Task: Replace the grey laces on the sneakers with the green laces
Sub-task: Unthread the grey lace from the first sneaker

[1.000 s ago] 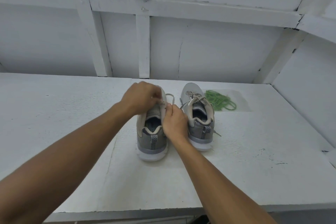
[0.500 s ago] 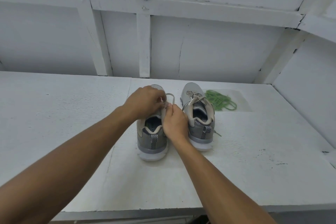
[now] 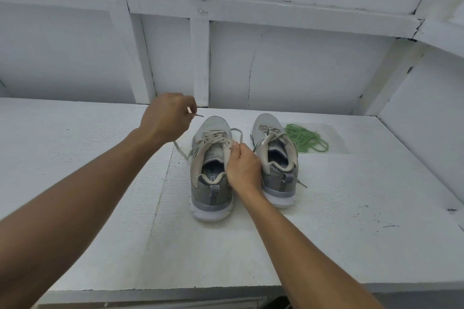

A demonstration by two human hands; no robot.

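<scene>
Two grey sneakers stand side by side on the white table, heels toward me. My left hand (image 3: 168,118) is raised up and left of the left sneaker (image 3: 211,178), pinching one end of its grey lace (image 3: 178,146), which runs slack down to the shoe's left side. My right hand (image 3: 243,167) grips the right edge of that sneaker's opening near the top eyelets. A grey lace loop (image 3: 238,133) pokes out above my right thumb. The right sneaker (image 3: 275,158) stays laced in grey. The green laces (image 3: 305,140) lie bunched just right of it.
The white table (image 3: 351,221) ends in a front edge close to me. A white panelled wall (image 3: 288,70) with wooden posts rises right behind the sneakers, and a side wall closes in the right end.
My left hand has lifted up and to the left off the left sneaker, drawing a grey lace end out with it. My right hand has stayed on the shoe's collar.
</scene>
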